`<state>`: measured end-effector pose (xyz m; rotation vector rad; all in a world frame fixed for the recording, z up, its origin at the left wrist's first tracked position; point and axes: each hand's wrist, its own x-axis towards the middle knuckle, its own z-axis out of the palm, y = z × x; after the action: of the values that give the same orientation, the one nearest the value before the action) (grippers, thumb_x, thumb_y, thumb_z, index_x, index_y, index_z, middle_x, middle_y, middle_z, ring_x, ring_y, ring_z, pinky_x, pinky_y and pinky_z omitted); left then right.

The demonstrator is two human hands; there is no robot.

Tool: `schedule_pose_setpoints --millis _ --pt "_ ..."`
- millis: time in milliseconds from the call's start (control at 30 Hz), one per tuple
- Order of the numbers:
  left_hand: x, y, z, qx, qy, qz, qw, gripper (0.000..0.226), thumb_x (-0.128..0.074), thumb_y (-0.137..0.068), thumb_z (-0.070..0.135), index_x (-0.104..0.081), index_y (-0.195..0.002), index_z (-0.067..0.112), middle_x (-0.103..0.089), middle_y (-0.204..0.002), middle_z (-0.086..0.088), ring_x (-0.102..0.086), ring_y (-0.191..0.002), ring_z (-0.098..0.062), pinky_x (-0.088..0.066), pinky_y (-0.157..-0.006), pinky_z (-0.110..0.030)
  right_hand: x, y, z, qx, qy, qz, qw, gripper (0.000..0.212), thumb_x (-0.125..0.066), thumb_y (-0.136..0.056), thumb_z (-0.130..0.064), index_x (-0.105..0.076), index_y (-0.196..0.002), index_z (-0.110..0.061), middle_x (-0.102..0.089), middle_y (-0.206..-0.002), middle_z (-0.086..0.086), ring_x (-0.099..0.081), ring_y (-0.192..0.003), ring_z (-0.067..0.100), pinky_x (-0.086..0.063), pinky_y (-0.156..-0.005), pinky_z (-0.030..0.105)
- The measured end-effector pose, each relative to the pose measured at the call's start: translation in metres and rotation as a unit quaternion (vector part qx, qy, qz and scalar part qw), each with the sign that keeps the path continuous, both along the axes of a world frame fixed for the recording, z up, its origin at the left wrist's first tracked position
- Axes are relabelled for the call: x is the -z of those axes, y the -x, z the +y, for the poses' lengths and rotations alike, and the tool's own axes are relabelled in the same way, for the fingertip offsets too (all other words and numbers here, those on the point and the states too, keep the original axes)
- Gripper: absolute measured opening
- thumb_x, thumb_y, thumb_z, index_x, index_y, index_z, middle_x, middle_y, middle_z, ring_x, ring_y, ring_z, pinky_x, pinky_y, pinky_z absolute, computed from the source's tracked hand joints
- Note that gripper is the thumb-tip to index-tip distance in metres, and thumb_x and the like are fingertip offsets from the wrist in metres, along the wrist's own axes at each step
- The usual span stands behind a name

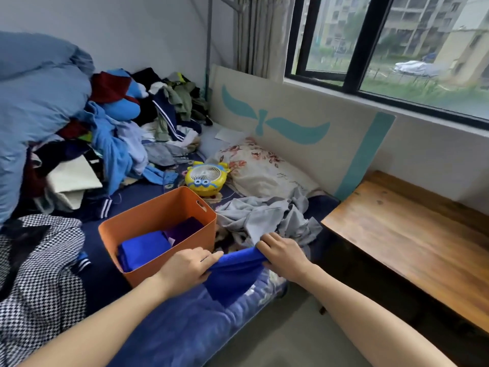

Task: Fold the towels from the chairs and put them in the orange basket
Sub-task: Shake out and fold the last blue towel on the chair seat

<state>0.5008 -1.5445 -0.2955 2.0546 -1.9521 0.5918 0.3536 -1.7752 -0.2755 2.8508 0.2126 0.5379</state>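
Note:
A blue towel (pixel 232 276) hangs doubled over the bed's edge, held up by its top fold. My left hand (pixel 188 266) grips its left end and my right hand (pixel 283 255) grips its right end, fingers curled over the cloth. Just left of the towel stands the orange basket (pixel 169 207) on the bed. Inside it lie a folded blue towel (pixel 144 251) and a folded purple towel (pixel 185 227).
A heap of clothes (pixel 119 133) fills the bed's far left. A yellow fan (pixel 205 178), a floral pillow (pixel 259 168) and a crumpled grey garment (pixel 264 215) lie behind the basket. A checked cloth (pixel 39 274) is at left, a wooden table (pixel 412 234) at right.

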Motion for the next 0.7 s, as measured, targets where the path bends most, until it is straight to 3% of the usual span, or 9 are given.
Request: schedule_pose_setpoints --millis 133,233,367,433,533,700 --pt "0.009 -0.027 0.005 -0.053 -0.020 0.079 0.995 0.042 -0.048 -0.074 0.035 -0.048 -0.113 0.021 -0.068 -0.079 0.009 -0.061 -0.066 -0.008 -0.049 -0.054 -0.021 0.009 -0.043 -0.010 -0.043 -0.016 0.044 0.998 0.044 -0.084 -0.043 -0.033 -0.061 -0.077 -0.018 -0.060 -0.075 -0.004 -0.059 -0.060 0.013 -0.039 -0.036 0.019" --pt "0.008 -0.054 0.004 -0.103 0.003 0.123 0.987 0.031 -0.049 -0.071 0.037 -0.049 -0.101 0.029 -0.065 -0.074 0.012 -0.054 -0.067 -0.003 -0.042 -0.057 -0.017 0.011 -0.079 -0.019 -0.080 -0.018 0.069 0.994 0.045 -0.085 -0.042 -0.038 -0.063 -0.078 -0.021 -0.059 -0.072 -0.008 -0.058 -0.058 0.009 -0.033 -0.036 0.017" --pt "0.005 -0.105 -0.004 -0.136 0.033 0.139 0.980 0.023 -0.051 -0.070 0.036 -0.048 -0.092 0.030 -0.063 -0.068 0.011 -0.047 -0.069 -0.005 -0.037 -0.060 -0.020 0.008 -0.138 -0.037 -0.119 -0.035 0.079 0.989 0.054 -0.084 -0.049 -0.037 -0.055 -0.093 -0.021 -0.063 -0.078 -0.007 -0.062 -0.064 0.010 -0.038 -0.038 0.017" --pt "-0.001 -0.135 -0.010 -0.153 0.053 0.144 0.976 0.021 -0.052 -0.070 0.036 -0.050 -0.090 0.028 -0.062 -0.066 0.010 -0.048 -0.067 -0.005 -0.036 -0.060 -0.020 0.007 -0.171 -0.046 -0.137 -0.056 0.076 0.986 0.048 -0.075 -0.060 -0.034 -0.050 -0.099 -0.019 -0.063 -0.078 -0.005 -0.063 -0.064 0.014 -0.040 -0.038 0.019" --pt "-0.011 -0.179 -0.016 -0.178 0.073 0.146 0.970 0.021 -0.052 -0.070 0.036 -0.062 -0.083 0.022 -0.062 -0.067 0.010 -0.047 -0.067 -0.005 -0.035 -0.061 -0.019 -0.005 -0.221 -0.054 -0.122 -0.050 0.083 0.988 0.037 -0.046 -0.070 -0.039 -0.049 -0.102 -0.021 -0.065 -0.080 -0.006 -0.064 -0.063 0.012 -0.040 -0.038 0.018" --pt "-0.011 -0.234 -0.015 -0.217 0.059 0.163 0.961 0.022 -0.051 -0.071 0.036 -0.064 -0.081 0.021 -0.063 -0.072 0.012 -0.050 -0.067 -0.005 -0.036 -0.065 -0.018 -0.015 -0.286 -0.050 -0.101 -0.049 0.123 0.986 0.038 -0.039 -0.071 -0.039 -0.059 -0.098 -0.020 -0.063 -0.074 -0.008 -0.062 -0.055 0.008 -0.036 -0.036 0.017"
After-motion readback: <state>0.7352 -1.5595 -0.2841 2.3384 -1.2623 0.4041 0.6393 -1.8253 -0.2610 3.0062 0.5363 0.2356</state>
